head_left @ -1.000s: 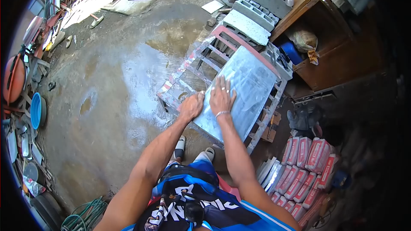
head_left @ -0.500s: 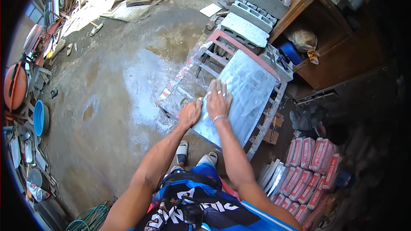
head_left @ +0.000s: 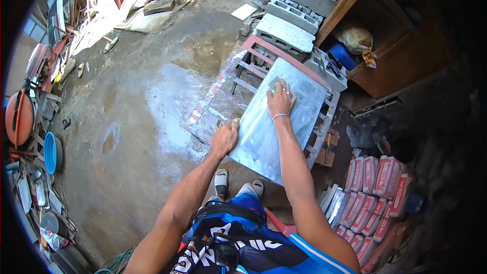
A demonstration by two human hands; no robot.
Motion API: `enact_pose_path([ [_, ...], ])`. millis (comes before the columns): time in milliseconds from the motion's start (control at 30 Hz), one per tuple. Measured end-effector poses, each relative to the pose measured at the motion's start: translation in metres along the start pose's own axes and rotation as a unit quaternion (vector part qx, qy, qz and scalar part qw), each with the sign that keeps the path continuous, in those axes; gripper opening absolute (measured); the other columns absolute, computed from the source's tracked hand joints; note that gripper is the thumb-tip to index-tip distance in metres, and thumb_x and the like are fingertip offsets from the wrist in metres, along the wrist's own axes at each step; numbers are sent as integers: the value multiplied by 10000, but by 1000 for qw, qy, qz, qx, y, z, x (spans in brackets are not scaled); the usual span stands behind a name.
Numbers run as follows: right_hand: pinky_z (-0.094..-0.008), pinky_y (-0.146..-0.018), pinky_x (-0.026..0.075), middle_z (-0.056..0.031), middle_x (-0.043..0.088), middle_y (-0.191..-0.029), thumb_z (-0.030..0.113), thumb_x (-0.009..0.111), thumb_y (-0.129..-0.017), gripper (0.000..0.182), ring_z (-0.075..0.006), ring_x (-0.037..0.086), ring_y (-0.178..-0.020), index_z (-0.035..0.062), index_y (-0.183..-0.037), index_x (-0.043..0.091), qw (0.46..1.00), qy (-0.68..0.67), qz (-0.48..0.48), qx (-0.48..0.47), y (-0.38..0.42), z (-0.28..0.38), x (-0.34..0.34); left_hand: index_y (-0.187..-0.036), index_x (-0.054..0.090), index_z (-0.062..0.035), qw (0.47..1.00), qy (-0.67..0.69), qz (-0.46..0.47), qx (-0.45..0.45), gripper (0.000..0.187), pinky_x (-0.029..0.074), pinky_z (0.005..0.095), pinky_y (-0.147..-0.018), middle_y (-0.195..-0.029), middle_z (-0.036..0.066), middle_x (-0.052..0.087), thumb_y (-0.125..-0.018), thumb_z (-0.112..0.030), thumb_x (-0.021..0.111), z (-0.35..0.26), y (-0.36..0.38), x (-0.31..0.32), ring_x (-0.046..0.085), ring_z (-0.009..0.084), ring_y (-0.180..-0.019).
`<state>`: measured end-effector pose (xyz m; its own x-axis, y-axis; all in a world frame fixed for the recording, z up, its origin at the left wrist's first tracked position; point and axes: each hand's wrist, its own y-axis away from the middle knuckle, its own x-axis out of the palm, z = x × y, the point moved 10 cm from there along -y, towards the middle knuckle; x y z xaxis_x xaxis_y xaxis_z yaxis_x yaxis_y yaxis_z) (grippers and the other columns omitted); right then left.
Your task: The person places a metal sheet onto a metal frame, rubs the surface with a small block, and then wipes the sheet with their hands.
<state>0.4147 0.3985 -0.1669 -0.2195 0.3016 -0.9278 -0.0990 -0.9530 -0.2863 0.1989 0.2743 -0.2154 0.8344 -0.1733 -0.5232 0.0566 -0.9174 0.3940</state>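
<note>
Left grip (head_left: 225, 137) closed on panel's (head_left: 286, 122) near-left edge, right palm (head_left: 281, 102) flat atop it

The hands (head_left: 225, 136) (head_left: 281, 100) hide parts of the panel (head_left: 256, 147).

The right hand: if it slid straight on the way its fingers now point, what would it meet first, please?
The right hand would probably cross the panel and meet the reddish bar first, though their relative heights are unclear.
</note>
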Motion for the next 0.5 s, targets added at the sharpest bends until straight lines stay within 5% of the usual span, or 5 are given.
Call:
enact_pose_path([
  [100,-530,-1124,309,-83,530,-1484,311,721,-911,448,-274,433,-1426,94,-1264,550,998,-53,-19,-8,15,-2,-5,-1235,664,-42,1000,-1,-9,12,614,438,533,-1014,-1137,319,669,-1056,-500,296,-2,2,-1,610,503,-1127],
  [233,-521,-1102,353,-76,581,-1445,257,694,-934,416,-295,487,-1386,134,-1324,612,995,-81,-20,-62,49,21,-21,-1225,661,-31,1000,5,7,6,615,439,534,-1011,-1134,326,665,-1056,-500,300,-5,2,-1,612,503,-1124],
  [367,-473,-1075,410,-89,589,-1447,212,662,-951,392,-304,520,-1366,179,-1341,662,980,-85,21,-178,132,71,-36,-1329,648,-178,999,-21,31,-27,549,463,494,-1005,-1191,250,685,-1055,-490,289,3,-2,5,618,442,-1172],
  [500,-462,-1063,417,-96,595,-1442,215,645,-964,355,-305,527,-1357,156,-1311,686,979,-97,30,-176,93,51,-29,-1327,643,-146,999,-18,11,-26,560,454,514,-1012,-1181,277,676,-1055,-495,300,1,3,1,611,472,-1158],
])
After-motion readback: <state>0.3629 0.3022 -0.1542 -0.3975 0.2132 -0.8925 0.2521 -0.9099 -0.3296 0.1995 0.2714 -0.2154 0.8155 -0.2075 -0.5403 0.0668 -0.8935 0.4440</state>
